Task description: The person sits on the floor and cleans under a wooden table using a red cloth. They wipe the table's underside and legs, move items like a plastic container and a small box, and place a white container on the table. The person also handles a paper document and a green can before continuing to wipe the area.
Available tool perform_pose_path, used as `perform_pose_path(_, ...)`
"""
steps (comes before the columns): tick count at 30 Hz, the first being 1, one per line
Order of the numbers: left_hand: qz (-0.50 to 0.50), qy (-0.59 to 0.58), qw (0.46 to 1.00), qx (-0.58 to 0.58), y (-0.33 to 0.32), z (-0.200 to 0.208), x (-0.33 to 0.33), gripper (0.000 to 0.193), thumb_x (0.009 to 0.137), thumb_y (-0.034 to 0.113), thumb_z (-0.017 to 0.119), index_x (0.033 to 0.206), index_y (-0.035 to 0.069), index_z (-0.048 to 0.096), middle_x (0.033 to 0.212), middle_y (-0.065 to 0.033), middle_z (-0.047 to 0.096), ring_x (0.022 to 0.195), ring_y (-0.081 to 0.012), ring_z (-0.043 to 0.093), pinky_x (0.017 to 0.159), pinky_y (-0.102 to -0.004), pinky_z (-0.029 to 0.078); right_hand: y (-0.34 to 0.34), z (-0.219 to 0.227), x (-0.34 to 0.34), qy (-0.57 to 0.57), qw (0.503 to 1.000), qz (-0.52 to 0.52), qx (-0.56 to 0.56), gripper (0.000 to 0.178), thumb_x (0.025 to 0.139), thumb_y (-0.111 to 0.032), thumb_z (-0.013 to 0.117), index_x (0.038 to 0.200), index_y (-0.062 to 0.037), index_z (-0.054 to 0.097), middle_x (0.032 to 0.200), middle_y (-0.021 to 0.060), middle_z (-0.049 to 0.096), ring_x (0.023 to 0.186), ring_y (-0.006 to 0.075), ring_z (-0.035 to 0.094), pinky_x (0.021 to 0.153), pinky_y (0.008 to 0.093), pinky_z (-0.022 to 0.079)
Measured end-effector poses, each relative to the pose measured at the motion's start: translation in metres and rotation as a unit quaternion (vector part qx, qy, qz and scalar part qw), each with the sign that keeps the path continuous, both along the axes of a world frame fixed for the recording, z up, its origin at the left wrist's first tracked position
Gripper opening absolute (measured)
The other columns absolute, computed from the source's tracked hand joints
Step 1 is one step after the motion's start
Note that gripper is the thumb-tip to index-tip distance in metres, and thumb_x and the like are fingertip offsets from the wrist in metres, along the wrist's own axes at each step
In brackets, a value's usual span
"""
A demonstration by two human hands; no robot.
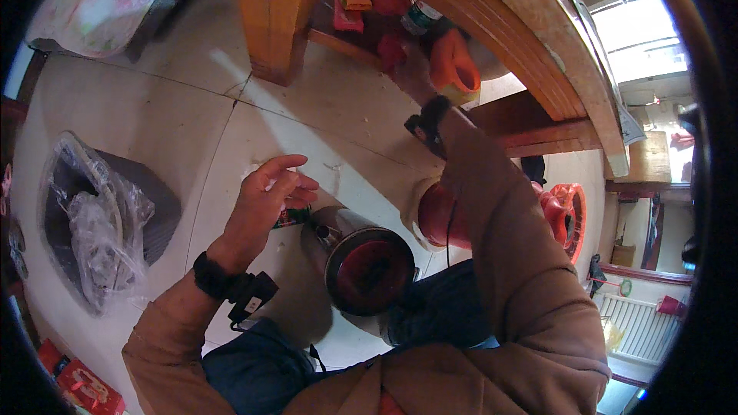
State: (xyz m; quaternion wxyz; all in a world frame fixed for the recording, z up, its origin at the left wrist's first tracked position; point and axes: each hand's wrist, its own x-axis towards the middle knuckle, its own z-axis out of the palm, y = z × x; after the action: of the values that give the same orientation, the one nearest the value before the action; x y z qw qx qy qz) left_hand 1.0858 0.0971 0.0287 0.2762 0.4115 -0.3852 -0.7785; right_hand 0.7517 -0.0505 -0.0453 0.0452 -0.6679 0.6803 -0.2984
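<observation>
My left hand (270,196) is held above the floor with its fingers curled round something small and pale that I cannot make out. Just below its fingers lies a small green and red packet (292,216), partly hidden. Between my knees stands a metal kettle (370,270) with a dark red lid and a short spout. My right hand (415,75) reaches onto the low shelf under the wooden table, at a crumpled red thing (391,52); shadow hides its fingers. Close by it on the shelf are an orange open-topped container (455,69) and a bottle (420,17).
A grey bin (157,200) lined with clear plastic stands at the left. The wooden table leg (278,19) and table edge (530,38) rise ahead. Beside my right forearm sit a red rounded vessel (436,217) and an orange basket (576,219). Red packages (86,386) lie at the lower left.
</observation>
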Motion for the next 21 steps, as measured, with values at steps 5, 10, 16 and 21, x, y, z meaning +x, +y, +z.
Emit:
perform_pose_path(5,0.003,-0.01,1.0,0.013,0.002,0.004,-0.001,0.036,0.093,0.02,0.048,0.123,0.001,0.048,0.097,-0.0111,0.064,0.089,-0.0176,0.062,0.084,-0.0309,0.049,0.018,0.024,0.028,-0.352,0.909,0.058,0.215,0.028,0.086,-0.006,0.058,0.113,-0.0034,0.057,0.092,0.0117,0.064,0.072,0.0183,0.064,0.055,0.0311,0.052)
perform_pose_path(10,0.014,0.005,1.0,0.009,-0.001,0.007,0.003,0.035,0.093,0.019,0.046,0.123,0.001,0.049,0.096,-0.0113,0.064,0.087,-0.0168,0.062,0.083,-0.0303,0.049,0.001,0.039,0.074,-0.395,0.903,0.079,0.149,0.038,0.08,0.005,0.048,0.116,-0.0061,0.057,0.075,0.0112,0.061,0.049,0.0176,0.056,0.038,0.0318,0.042)
perform_pose_path(16,0.026,0.021,0.999,0.011,0.0,0.006,0.005,0.035,0.093,0.02,0.047,0.122,0.0,0.049,0.096,-0.0115,0.064,0.087,-0.017,0.062,0.082,-0.0297,0.049,-0.025,0.034,0.092,-0.222,0.959,0.085,0.156,0.043,0.076,0.004,0.049,0.118,-0.0028,0.057,0.087,0.0115,0.064,0.072,0.0201,0.061,0.057,0.031,0.047)
perform_pose_path(21,0.021,0.009,1.0,0.002,0.001,0.007,0.01,0.037,0.093,0.022,0.047,0.123,0.0,0.049,0.097,-0.0118,0.064,0.087,-0.0175,0.061,0.082,-0.0296,0.049,-0.055,0.016,0.062,-0.262,0.956,0.076,0.111,0.036,0.077,-0.004,0.053,0.112,-0.0022,0.061,0.097,0.0137,0.065,0.087,0.022,0.064,0.075,0.0315,0.051)
